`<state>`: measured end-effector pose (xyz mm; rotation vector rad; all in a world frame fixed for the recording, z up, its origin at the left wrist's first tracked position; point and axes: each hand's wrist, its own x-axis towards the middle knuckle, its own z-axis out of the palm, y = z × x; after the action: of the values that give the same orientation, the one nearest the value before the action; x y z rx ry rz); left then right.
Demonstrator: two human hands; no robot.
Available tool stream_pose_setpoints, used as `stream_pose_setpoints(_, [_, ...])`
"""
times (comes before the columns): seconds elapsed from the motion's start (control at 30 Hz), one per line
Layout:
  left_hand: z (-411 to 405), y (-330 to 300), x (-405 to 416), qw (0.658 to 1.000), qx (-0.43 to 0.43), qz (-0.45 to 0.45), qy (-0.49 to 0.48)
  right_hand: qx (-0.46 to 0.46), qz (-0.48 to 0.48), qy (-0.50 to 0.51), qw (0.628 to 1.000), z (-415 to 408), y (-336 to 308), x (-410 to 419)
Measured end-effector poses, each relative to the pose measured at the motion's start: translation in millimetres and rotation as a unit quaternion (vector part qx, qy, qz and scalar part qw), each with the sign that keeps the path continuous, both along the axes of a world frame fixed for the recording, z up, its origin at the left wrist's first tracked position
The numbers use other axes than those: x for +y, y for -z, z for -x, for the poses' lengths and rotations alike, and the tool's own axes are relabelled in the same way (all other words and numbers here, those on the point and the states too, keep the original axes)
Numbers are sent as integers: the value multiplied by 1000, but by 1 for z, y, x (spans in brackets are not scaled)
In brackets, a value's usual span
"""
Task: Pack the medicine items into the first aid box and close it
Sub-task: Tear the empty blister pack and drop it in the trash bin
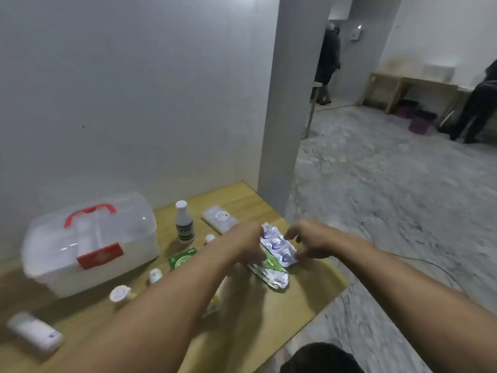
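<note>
Close to us on the wooden table (269, 313) lies a white tube-shaped bottle (33, 332), then a small white jar (119, 293) and a tiny white bottle (155, 275). Our left hand (248, 244) and right hand (312, 244) meet over a pile of silver pill strips (271, 275). Together they are lifting one blue-and-silver pill strip (278, 247); the left fingers pinch one edge, and the right fingers look pinched on the other edge, though the blur makes that hard to tell. A green packet (183, 258) lies just beside the pile. Farther back stand a white medicine bottle (184, 222) and a clear flat pack (219, 218). The first aid box (88, 243) sits at the left with its lid shut and its red latch (100, 255) down. We think nothing is packed yet: every item is still out on the table, so the box must be opened, filled and shut
</note>
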<state>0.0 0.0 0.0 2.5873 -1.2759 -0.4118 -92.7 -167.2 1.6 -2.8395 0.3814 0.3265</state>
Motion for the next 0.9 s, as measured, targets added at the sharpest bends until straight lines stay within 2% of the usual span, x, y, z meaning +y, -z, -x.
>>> stream_pose_setpoints(0.13, [-3, 33, -8, 991, -121, -47, -43, -19, 55, -39, 998, 4, 36, 0])
stream_pose_setpoints(0.23, [-1, 52, -13, 981, -169, -73, -62, -63, 51, -38, 996, 8, 50, -2])
stream_pose_setpoints(0.3, [3, 58, -17, 977, -187, -56, -84, -103, 68, -30, 992, 14, 54, -1])
stream_pose_setpoints(0.43, [12, 54, -22, 978, -161, 18, -130, -166, 83, 1, 983, 33, 58, -1])
stream_pose_setpoints(0.57, [28, 35, -24, 978, -95, 99, -154, -214, 76, 37, 973, 66, 40, -18])
stream_pose_setpoints(0.77, [86, -6, -47, 977, -57, 173, -114, -245, 68, 95, 963, 143, 9, -44])
stream_pose_setpoints(0.9, [139, -13, -63, 975, 8, 212, -69, -262, 57, 148, 952, 200, 9, -53])
